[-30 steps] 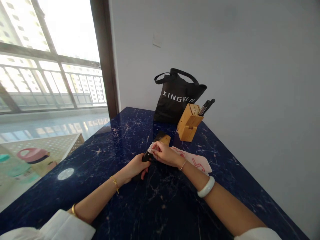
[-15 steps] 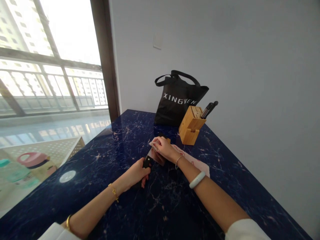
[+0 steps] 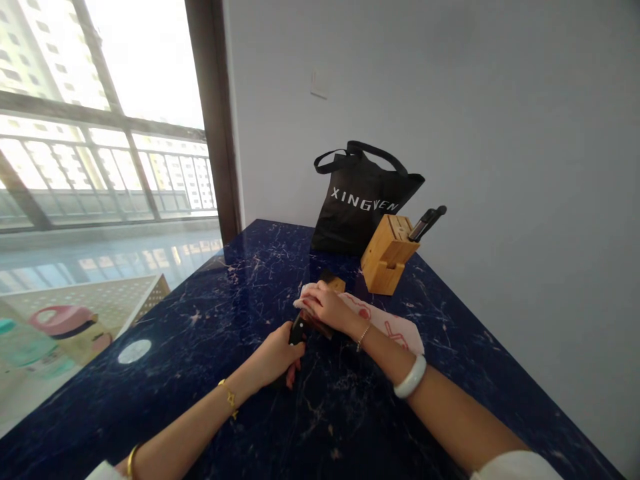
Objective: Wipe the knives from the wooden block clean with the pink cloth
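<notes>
My left hand [image 3: 277,352] is closed round the black handle of a kitchen knife [image 3: 299,327]. Its broad blade points away from me, largely covered. Over the blade lies the end of a pale pink towel [image 3: 393,323] with red line drawings, pressed there by my right hand [image 3: 329,307], whose fingers are bent round the fabric. The rest of the towel trails off under my right wrist. Just beyond my right hand a small black and wood-coloured object [image 3: 337,284] lies partly hidden; I cannot make out what it is.
A wooden knife block [image 3: 385,263] holding black-handled knives stands at the back right. Behind it is a black tote bag [image 3: 345,213] against the wall. Left of the dark blue marbled table [image 3: 250,267], a perforated white basket [image 3: 145,293] holds bottles.
My right hand has slid a little back along the blade toward the handle, and the towel now covers more of the blade. My left hand keeps its hold on the knife.
</notes>
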The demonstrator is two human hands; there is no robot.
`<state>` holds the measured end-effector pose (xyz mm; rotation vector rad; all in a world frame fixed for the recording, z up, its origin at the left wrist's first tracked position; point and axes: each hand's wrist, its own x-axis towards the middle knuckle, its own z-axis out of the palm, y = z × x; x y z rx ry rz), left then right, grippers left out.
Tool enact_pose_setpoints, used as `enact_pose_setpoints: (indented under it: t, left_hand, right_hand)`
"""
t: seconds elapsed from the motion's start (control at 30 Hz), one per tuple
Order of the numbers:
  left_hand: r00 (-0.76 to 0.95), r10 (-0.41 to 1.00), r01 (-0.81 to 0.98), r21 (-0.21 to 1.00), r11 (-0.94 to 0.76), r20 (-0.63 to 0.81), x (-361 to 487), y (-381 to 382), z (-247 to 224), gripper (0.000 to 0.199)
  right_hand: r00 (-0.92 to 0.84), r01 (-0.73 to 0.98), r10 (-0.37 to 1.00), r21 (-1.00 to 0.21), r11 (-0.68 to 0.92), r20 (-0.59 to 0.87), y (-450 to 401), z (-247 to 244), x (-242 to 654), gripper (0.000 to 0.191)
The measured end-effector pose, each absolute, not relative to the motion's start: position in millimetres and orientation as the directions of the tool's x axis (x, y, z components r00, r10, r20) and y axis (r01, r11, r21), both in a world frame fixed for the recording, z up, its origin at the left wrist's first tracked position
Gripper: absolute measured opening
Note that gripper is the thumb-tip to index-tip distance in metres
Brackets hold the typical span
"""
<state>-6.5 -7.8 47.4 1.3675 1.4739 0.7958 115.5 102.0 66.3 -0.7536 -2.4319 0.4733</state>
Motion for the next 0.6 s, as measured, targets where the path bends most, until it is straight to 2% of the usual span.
enact_pose_setpoints:
  t: [0.1, 0.23, 0.47, 0.6]
  left_hand:
    - [0.091, 0.981, 0.319, 0.938, 0.136, -0.174, -8, -5, 39, 0.017]
    - [0.084, 0.978, 0.262, 0.951, 0.164, -0.192, -9, -3, 34, 0.022]
    - [0.065, 0.974, 0.276, 0.942, 0.191, -0.217, -8, -7, 42, 0.023]
    - [0.06, 0.972, 0.271, 0.941, 0.201, -0.225, -8, -8, 44, 0.022]
  right_hand:
    - [-0.724, 0.376, 0.561, -0.452, 0.809, 0.402, 81, 64, 118, 0.02]
    - [-0.697, 0.383, 0.596, -0.495, 0.78, 0.399, 97, 59, 121, 0.017]
    - [-0.42, 0.607, 0.803, -0.527, 0.595, 0.423, 182, 43, 116, 0.015]
    - [-0.34, 0.662, 0.844, -0.531, 0.529, 0.416, 208, 42, 115, 0.014]
